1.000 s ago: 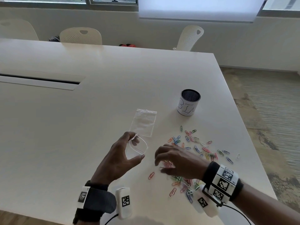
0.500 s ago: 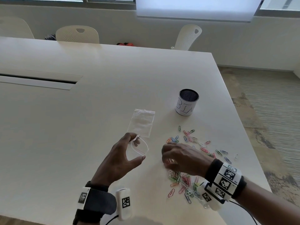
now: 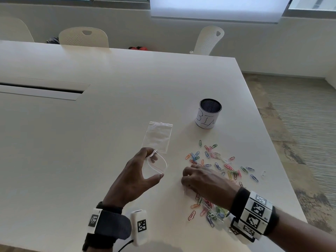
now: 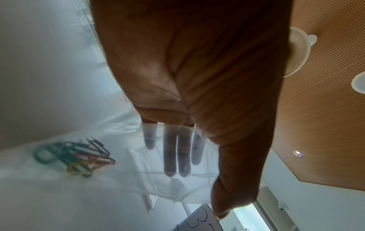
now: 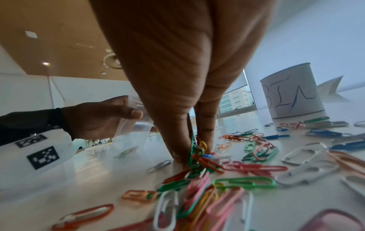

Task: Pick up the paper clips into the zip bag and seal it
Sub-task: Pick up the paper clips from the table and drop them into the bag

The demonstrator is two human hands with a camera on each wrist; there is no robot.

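Observation:
My left hand holds the clear zip bag off the table, thumb and fingers spreading its mouth into an oval. In the left wrist view, several paper clips lie inside the bag, and my fingers show through the plastic. Many coloured paper clips are scattered on the white table to the right of the bag. My right hand is down on the table among them. Its fingertips pinch a small bunch of clips.
A white cup marked BIN stands behind the clips. The table's right edge runs close to the outermost clips. A long cable slot lies at the far left. Chairs stand behind the table.
My right hand's fingers, spread over the clips before, have drawn together into a pinch on a bunch. The left hand holds the open bag in the same place.

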